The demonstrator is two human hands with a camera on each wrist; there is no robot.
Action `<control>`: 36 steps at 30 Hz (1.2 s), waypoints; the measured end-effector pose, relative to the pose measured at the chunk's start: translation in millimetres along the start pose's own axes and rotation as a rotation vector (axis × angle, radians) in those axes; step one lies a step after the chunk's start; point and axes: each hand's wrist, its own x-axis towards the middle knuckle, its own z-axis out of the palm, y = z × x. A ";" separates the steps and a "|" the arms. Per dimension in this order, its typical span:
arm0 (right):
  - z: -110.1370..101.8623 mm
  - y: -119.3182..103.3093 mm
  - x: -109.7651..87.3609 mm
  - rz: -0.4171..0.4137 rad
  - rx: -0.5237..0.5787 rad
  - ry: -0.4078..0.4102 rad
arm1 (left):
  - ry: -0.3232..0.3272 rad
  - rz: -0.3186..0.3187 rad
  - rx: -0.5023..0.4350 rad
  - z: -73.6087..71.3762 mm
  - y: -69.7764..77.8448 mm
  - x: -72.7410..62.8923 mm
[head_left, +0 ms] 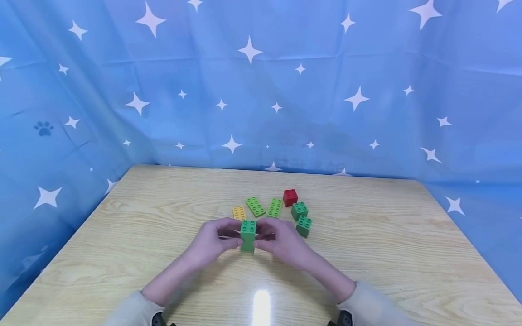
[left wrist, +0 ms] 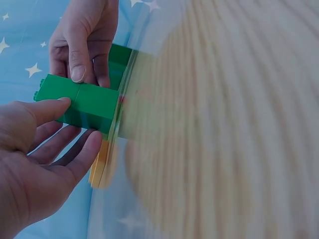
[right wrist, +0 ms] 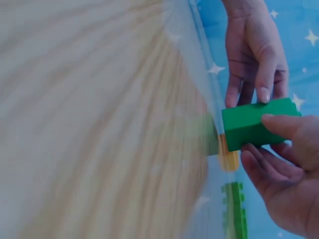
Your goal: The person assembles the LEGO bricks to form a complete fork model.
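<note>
A person's left hand (head_left: 214, 237) and right hand (head_left: 281, 235) grip a green stack (head_left: 248, 237) from either side, thumbs and fingers narrowed onto it; it stands upright, studs on top, just below the centre of the head view. The left wrist view shows a seam across its middle. Behind it, a yellow brick (head_left: 239, 212) sits near the left hand, then a tilted light green brick (head_left: 255, 206) and a second light green brick (head_left: 275, 207). Right of these are a red brick (head_left: 290, 198), a nearer dark green brick (head_left: 299, 210) and, near the right hand, another dark green brick (head_left: 303, 225). The wooden table (head_left: 175, 190) runs out on both sides to slanting edges; its far edge meets a blue starry curtain (head_left: 285, 81). The hands and stack partly hide the yellow brick; whether the stack touches the table is unclear. Pale sleeves (head_left: 132, 310) are cut off at the bottom. Streaked wood grain fills much of both wrist views.
</note>
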 end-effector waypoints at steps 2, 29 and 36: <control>4.1 -1.7 5.3 -0.007 0.005 -0.008 | 0.006 -0.007 0.004 -6.6 -0.5 -2.1; 59.8 -28.6 72.5 -0.008 0.014 -0.028 | 0.158 -0.036 0.158 -72.6 -14.0 -22.3; 69.5 -29.6 80.4 0.019 0.031 -0.028 | 0.173 -0.063 0.139 -79.5 -19.8 -25.8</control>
